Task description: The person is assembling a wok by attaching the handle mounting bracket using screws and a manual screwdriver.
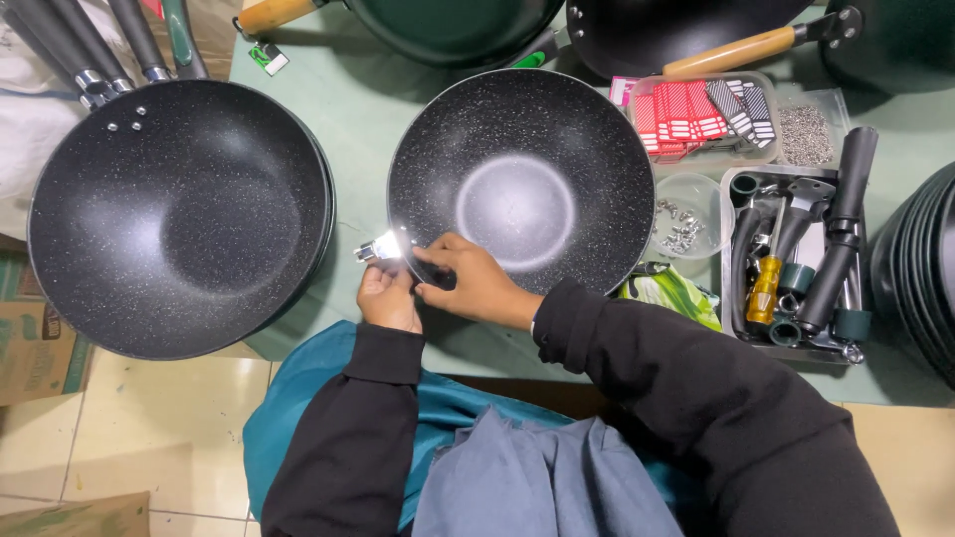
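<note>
Shiny metal bracket (381, 249) sits pinched between both hands' fingers (430, 261) at the wok (520, 179) rim.

Both arms are covered to the wrist by long black sleeves (696, 398) of plain, unmarked cloth. The left hand (390, 296) and right hand (473, 283) are left bare. A teal garment (298, 398) and grey-blue cloth (527, 477) are seen at the lap.

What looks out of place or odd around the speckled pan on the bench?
Nothing looks spilled or damaged. The speckled pan sits flat with no handle yet; the left hand holds a shiny metal bracket at its rim, the right hand beside it.
</note>
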